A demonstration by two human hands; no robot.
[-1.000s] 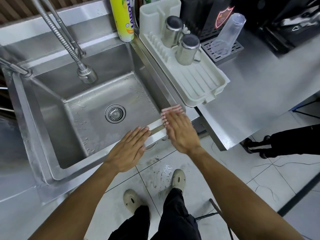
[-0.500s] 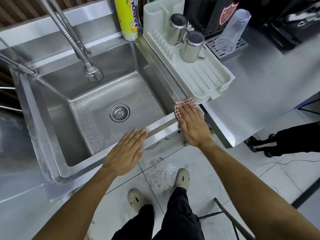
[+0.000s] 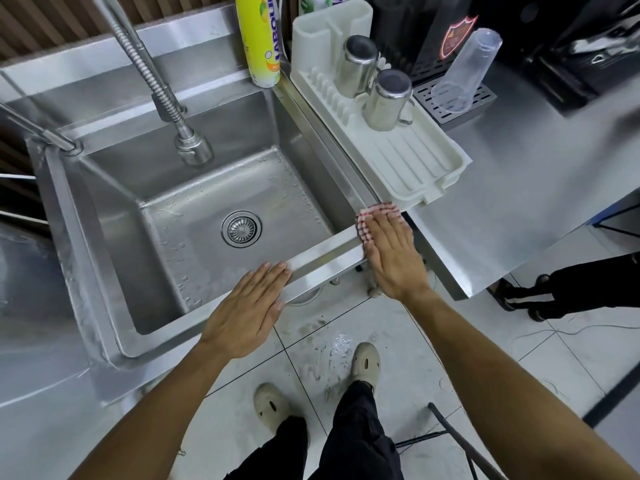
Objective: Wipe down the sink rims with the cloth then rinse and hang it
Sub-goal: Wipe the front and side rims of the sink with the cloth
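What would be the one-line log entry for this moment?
step: wiping rim | right hand: flat on cloth, front-right sink corner | left hand: flat on front rim

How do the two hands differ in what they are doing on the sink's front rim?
The right hand presses flat on the checked cloth at the rim's right corner; the left hand lies bare on the rim, with no cloth under it. The right hand sits beside the drying rack; the left is nearer the rim's middle. Both are flat, palms down.
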